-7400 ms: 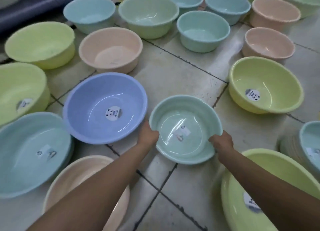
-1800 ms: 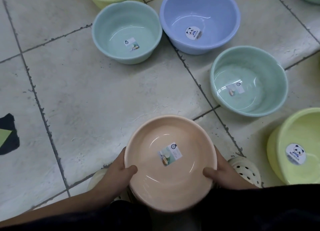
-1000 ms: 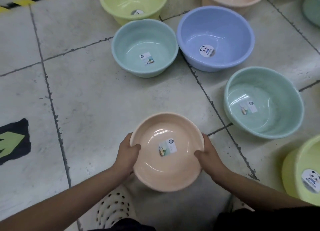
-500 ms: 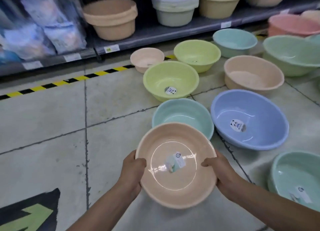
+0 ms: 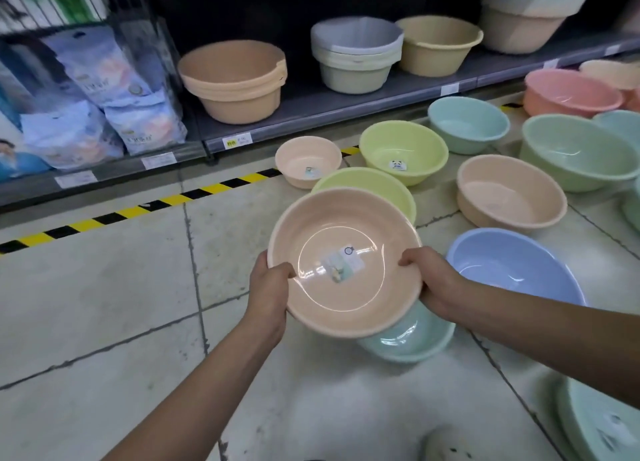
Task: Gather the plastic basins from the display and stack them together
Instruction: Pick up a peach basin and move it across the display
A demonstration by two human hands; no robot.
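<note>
Basins lie open side up across the tiled floor, most a little apart from their neighbours, presumably so that every colour and size shows. That spread is what the gathering has to undo. The peach basin is off the floor in the middle of the view, tilted so its inside and label face the camera. The left hand grasps its left rim and the right hand its right rim, thumbs curled inside and the other fingers hidden underneath. Gripping opposite sides likely keeps such a wide, light shell steady and easy to steer. A teal basin sits on the floor under its near edge, partly hidden. A yellow-green basin lies just beyond its far edge, and a blue basin to its right. The teal one looks a plausible receiver for nesting, though I cannot tell which one the person aims for. Farther off, nested tubs stand on a shelf behind striped floor tape.
</note>
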